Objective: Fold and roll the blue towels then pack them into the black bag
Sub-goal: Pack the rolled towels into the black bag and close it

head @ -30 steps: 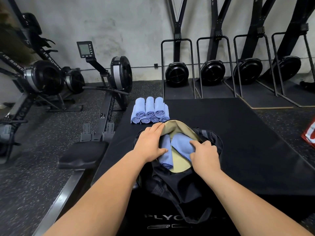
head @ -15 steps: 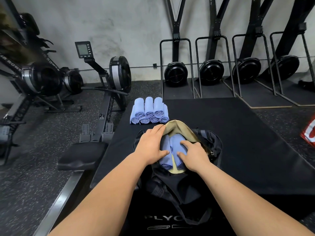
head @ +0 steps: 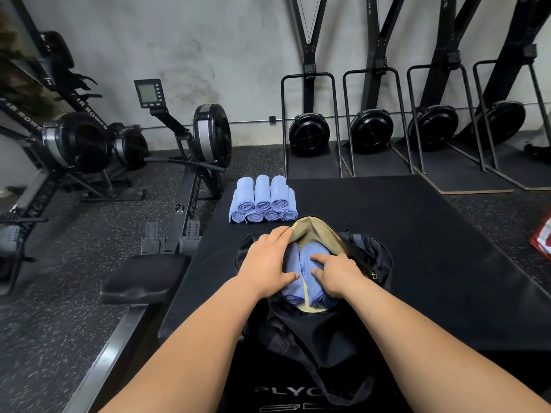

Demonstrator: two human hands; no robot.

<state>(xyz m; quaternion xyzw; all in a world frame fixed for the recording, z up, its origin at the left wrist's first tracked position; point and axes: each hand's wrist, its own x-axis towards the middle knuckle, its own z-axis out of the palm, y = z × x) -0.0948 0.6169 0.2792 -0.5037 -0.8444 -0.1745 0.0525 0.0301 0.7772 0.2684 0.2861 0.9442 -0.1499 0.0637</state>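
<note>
Gym: rowing machines [head: 193, 150] at left, upright ski trainers [head: 310, 135] along concrete wall, speckled rubber floor [head: 74, 263].

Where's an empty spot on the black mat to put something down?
The wide bare stretch of black mat, right of the black bag and the towel stack, is free. Crowded: the bag's mouth, where left hand and right hand rest on two rolled towels.

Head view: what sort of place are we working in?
Most likely a gym: rowing machines on the left, upright fan-wheel trainers lined along the wall, speckled rubber floor.
</note>
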